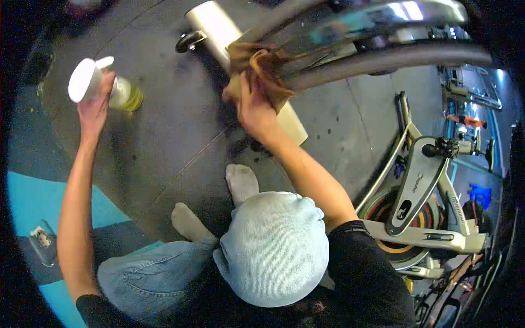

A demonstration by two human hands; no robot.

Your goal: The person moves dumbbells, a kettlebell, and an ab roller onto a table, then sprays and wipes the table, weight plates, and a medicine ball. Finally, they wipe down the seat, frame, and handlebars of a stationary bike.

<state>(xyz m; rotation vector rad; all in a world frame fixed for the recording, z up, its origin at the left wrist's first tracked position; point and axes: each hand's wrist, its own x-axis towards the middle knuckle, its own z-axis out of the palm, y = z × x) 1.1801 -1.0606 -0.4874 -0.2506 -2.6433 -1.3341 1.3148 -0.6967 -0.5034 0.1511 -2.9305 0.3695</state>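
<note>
My left hand [95, 105] is wrapped round a spray bottle [129, 97] with a white top and yellowish liquid in it, held out over the floor on the left. A crumpled brown cloth [272, 79] is in my right hand [256, 113], whose fingers are closed on it. The cloth lies against the pale foot bar [292, 123] of an exercise machine, where its dark frame tubes [394, 60] join. Blur softens the cloth and the frame. A small black wheel [190, 41] sits beside the far end of the bar.
A second exercise bike [418, 186] with a pale frame and flywheel stands at the right. My socked feet [242, 183] are on the dark tiled floor [180, 131]. A clear container [44, 244] lies on the blue and grey flooring at left.
</note>
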